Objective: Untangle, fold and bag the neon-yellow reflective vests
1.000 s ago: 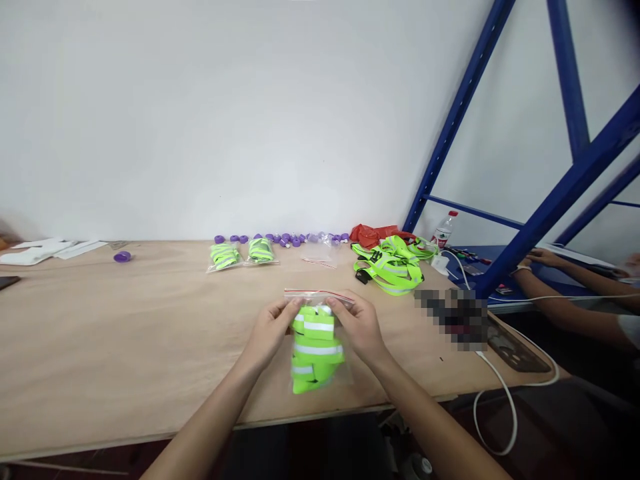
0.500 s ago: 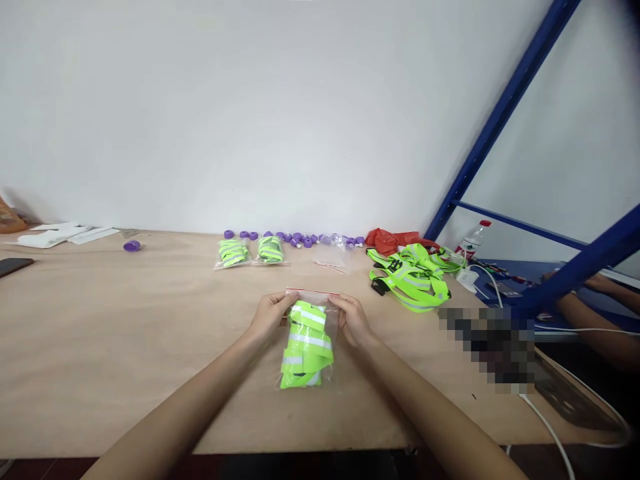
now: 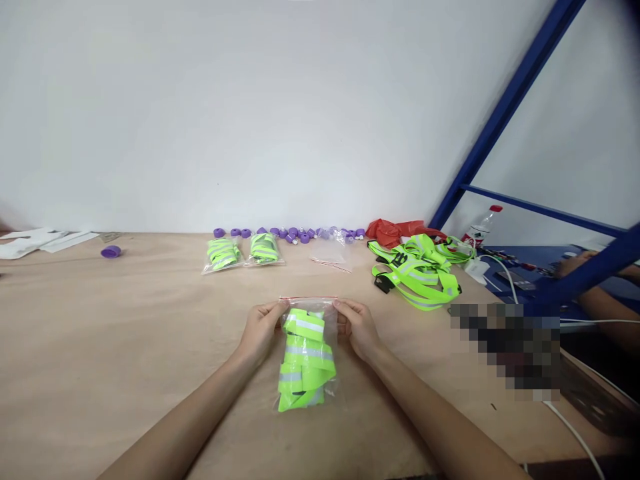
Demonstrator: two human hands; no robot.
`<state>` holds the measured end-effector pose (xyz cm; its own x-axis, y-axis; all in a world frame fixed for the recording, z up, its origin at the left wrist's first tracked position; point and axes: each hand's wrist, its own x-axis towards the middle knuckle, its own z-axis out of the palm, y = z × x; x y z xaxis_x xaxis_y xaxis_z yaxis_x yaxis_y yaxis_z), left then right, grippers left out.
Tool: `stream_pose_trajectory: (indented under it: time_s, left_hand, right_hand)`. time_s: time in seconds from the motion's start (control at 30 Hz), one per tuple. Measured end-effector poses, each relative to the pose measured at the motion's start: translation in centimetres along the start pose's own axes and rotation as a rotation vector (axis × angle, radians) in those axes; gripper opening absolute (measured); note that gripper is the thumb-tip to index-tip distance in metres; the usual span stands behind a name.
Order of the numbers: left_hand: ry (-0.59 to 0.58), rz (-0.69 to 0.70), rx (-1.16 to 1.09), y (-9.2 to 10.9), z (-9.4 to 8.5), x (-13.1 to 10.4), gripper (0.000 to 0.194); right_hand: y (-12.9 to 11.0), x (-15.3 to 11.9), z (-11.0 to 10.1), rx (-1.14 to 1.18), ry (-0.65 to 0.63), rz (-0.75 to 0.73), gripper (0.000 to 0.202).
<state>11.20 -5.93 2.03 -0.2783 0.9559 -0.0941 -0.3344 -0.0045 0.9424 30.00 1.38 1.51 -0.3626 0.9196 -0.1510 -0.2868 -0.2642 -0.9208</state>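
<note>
You are holding a clear bag [image 3: 307, 355] above the near part of the worktop [image 3: 150, 320], your left hand [image 3: 261, 330] pinching its upper left corner and your right hand [image 3: 359, 328] pinching its upper right. Its red-lined seal [image 3: 307, 297] is pointing away from you, toward the wall [image 3: 275, 120], and its long axis is running from there almost straight back to you. A folded yellow-green strap [image 3: 303, 325] is filling most of its length. Compared with a second ago, your thumbs are gripping farther apart, out at the corners.
</note>
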Motion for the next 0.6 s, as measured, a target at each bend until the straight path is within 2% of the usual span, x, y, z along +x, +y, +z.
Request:
stream_pose_trajectory:
  time_s: [0.2,0.37,0.6]
  left_hand:
    - [-0.041,-0.053,-0.025,0.15,0.44,-0.35,0.038]
    - [-0.044,-0.066,-0.004,0.06,0.48,-0.62,0.035]
    - [-0.079,-0.104,0.034,0.24,0.79,-1.02,0.038]
  right_hand:
    - [0.02,-0.07,-0.08,-0.026,0.009,-0.018,0.034]
    - [-0.06,-0.33,-0.06,-0.046,-0.070,0.008,0.036]
    - [-0.07,-0.72,0.11,-0.130,-0.120,-0.068,0.032]
